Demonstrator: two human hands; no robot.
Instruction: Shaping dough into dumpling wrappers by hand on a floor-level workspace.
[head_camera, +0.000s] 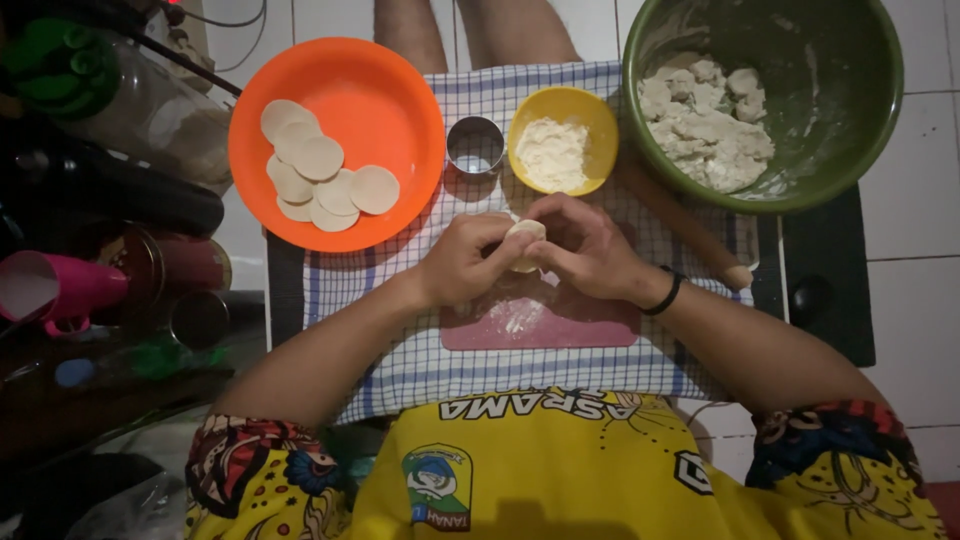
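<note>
My left hand (462, 258) and my right hand (588, 245) meet over a pink cutting board (570, 328), both pinching one small pale piece of dough (526, 233) between the fingertips. The board carries a dusting of flour. Just beyond the hands stand a yellow bowl of flour (561, 139) and a round metal cutter (475, 145). An orange plate (390, 100) at the left holds several flat round dough discs (320, 172). A wooden rolling pin (690, 232) lies behind my right wrist.
A large green bowl (850, 120) with lumps of dough sits at the top right. A blue-checked cloth (420, 360) covers the work area on a white tiled floor. Dark jars, a pink cup (55, 285) and bottles crowd the left side.
</note>
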